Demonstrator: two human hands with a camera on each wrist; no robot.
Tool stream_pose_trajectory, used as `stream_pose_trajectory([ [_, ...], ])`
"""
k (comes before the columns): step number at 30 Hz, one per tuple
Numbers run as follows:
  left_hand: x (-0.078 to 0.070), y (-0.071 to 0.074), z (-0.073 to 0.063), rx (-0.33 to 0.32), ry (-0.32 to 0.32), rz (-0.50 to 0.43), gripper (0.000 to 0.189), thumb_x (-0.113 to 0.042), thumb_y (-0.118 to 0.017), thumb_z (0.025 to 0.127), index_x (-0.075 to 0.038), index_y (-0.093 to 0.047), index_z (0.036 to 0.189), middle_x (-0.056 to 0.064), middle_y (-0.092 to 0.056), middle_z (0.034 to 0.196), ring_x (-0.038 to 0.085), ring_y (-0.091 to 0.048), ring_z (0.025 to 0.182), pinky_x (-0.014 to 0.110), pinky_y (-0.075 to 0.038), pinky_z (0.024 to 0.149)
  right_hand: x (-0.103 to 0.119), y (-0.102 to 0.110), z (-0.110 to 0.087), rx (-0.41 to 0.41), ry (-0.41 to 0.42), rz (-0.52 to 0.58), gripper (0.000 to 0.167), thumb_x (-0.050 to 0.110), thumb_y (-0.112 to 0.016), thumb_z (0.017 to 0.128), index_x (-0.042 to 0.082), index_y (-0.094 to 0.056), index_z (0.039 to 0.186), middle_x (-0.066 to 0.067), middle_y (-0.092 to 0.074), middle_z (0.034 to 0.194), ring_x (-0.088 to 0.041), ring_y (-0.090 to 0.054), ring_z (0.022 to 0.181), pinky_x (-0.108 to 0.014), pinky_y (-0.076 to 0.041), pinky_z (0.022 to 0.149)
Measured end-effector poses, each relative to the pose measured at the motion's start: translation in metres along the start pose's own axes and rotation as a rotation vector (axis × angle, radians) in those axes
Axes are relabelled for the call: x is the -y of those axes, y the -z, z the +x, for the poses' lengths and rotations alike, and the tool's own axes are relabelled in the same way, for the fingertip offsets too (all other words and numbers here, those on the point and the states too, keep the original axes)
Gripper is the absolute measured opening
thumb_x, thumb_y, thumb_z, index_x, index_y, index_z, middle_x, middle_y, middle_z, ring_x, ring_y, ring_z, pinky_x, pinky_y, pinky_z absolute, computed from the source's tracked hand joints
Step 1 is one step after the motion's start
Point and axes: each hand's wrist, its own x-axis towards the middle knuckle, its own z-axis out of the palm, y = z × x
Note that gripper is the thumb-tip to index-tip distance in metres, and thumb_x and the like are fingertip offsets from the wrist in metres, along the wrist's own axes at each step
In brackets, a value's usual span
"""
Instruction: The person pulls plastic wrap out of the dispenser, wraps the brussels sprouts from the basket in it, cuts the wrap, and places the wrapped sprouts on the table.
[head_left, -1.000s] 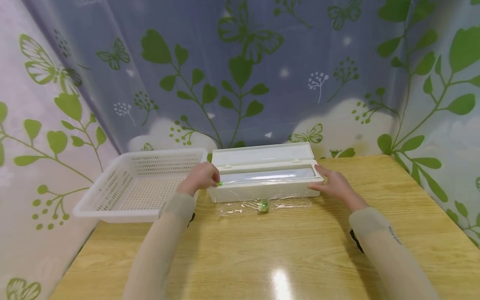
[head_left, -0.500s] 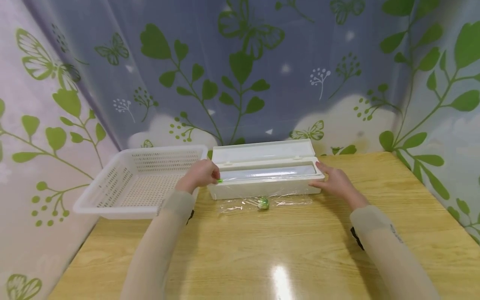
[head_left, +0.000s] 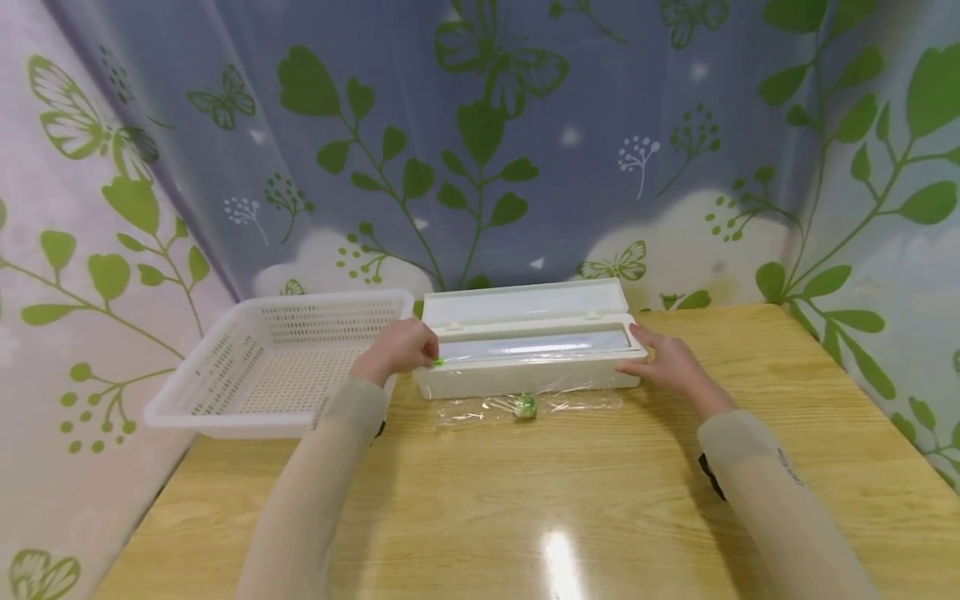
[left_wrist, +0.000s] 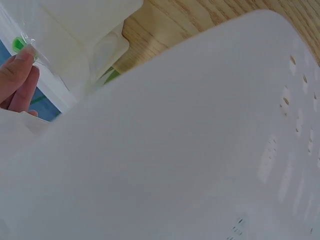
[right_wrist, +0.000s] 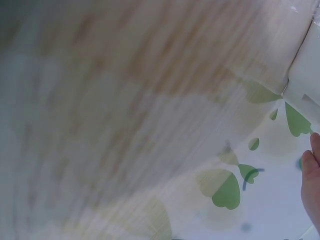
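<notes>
On the table a long white plastic wrap dispenser [head_left: 525,381] stands with its lid [head_left: 525,302] tipped back, showing the pale roll [head_left: 532,345] inside. My left hand [head_left: 401,346] is at its left front corner; thumb and fingers pinch a small green slider [left_wrist: 19,44], which shows best in the left wrist view. The right hand [head_left: 667,362] grips the dispenser's right end, thumb in front and fingers at the back. Clear plastic wrap [head_left: 577,402] drapes down the front onto the table. A small round green thing with whitish stalks [head_left: 525,407] lies at this wrap.
A white perforated basket [head_left: 232,425] sits left of the dispenser, close by my left forearm. Its pale wall [left_wrist: 150,140] fills most of the left wrist view. Behind the wooden table [head_left: 480,492] hangs a blue curtain [head_left: 562,167] printed with leaves and butterflies.
The head view has shifted slightly. Both hands keep their places on the dispenser and slider; nothing else has visibly moved.
</notes>
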Motion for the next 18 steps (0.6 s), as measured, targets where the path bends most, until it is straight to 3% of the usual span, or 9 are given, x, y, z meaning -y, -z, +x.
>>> stream_pose_trajectory([
  [3,-0.0005,-0.0007,-0.0003,-0.013,-0.006,0.012,0.007,-0.010,-0.072,0.071,-0.012,-0.066,0.071,-0.004,-0.062,0.072,0.014,-0.057,0.070,0.030,-0.046,0.067,0.0006,0.0003,0.0000,-0.006,0.006,-0.005,0.082,0.040,-0.065,0.077,-0.001,-0.026,0.136,-0.020,-0.025,0.138,-0.020,-0.040,0.048,-0.037,-0.038,0.070],
  [6,-0.0004,-0.0014,-0.0005,-0.023,-0.006,0.018,0.007,-0.010,-0.072,0.071,-0.012,-0.066,0.071,-0.004,-0.062,0.071,0.014,-0.056,0.069,0.029,-0.046,0.067,0.0006,0.0001,0.0001,-0.011,0.015,-0.013,0.082,0.039,-0.066,0.077,-0.002,-0.027,0.136,-0.022,-0.025,0.138,-0.023,-0.044,0.053,-0.037,-0.038,0.070],
  [13,-0.0008,-0.0012,-0.0007,-0.016,-0.016,0.009,0.005,-0.009,-0.071,0.071,-0.011,-0.066,0.072,-0.003,-0.062,0.072,0.015,-0.057,0.070,0.029,-0.047,0.066,-0.0033,-0.0014,0.0001,0.003,0.003,0.010,0.083,0.041,-0.066,0.077,-0.001,-0.025,0.136,-0.022,-0.024,0.138,-0.009,-0.025,0.037,-0.029,-0.036,0.046],
  [18,-0.0015,0.0014,-0.0016,-0.003,-0.008,0.026,0.004,-0.010,-0.070,0.072,-0.011,-0.066,0.072,-0.002,-0.061,0.071,0.015,-0.056,0.068,0.030,-0.046,0.065,-0.0041,-0.0017,0.0012,-0.005,0.009,0.010,0.084,0.042,-0.065,0.076,-0.001,-0.026,0.136,-0.022,-0.025,0.138,-0.009,-0.025,0.038,-0.028,-0.037,0.047],
])
